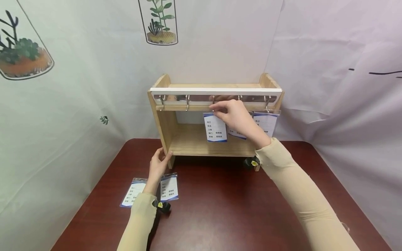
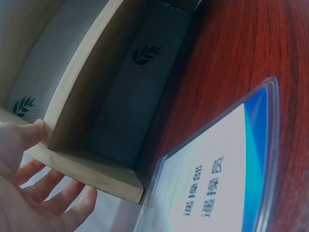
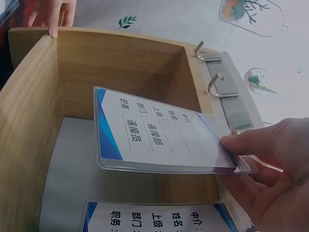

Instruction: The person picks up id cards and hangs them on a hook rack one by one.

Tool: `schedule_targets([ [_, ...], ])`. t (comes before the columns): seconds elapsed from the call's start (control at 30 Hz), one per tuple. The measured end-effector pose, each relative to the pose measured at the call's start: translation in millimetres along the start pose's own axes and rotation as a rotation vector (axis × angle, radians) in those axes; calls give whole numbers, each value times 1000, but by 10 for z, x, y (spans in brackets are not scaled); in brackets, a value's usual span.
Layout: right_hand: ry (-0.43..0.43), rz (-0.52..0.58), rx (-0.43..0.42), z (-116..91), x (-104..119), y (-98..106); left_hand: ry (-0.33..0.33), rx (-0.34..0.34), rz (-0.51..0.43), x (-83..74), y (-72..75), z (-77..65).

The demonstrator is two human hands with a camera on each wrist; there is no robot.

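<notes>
My right hand [image 1: 233, 115] pinches the top edge of a badge card in a clear sleeve [image 1: 215, 129], with white face and blue corners, at the middle hook of the rack. In the right wrist view thumb and fingers close on the sleeve's [image 3: 159, 137] top end; whether it sits on the hook is hidden. My left hand [image 1: 158, 165] grips the lower left corner of the wooden shelf [image 1: 201, 148], thumb inside and fingers outside the side panel [image 2: 87, 174]. Another badge [image 1: 266, 122] hangs at the right end hook, and one between is partly behind my right hand.
The hook rail [image 1: 169, 98] runs along the shelf's upper front; two hooks at its left bear nothing. Two badges lie on the dark red table [image 1: 226, 216]: one [image 1: 133, 193] left of my left forearm, one [image 1: 169, 188] right of it. Printed cloth [image 1: 220, 45] stands behind.
</notes>
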State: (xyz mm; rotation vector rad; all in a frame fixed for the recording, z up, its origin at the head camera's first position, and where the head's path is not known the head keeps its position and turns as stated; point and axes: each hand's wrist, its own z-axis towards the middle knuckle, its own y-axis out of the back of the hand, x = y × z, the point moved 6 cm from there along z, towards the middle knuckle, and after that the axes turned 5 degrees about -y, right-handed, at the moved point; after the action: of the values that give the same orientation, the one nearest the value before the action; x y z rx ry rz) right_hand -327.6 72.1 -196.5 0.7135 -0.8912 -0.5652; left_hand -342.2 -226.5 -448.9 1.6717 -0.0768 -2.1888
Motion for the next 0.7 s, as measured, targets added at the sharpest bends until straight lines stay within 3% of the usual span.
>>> schedule_targets([
  [0.7,-9,69,-47,-63,-28,26,10,5,-2,-22,10,-1],
])
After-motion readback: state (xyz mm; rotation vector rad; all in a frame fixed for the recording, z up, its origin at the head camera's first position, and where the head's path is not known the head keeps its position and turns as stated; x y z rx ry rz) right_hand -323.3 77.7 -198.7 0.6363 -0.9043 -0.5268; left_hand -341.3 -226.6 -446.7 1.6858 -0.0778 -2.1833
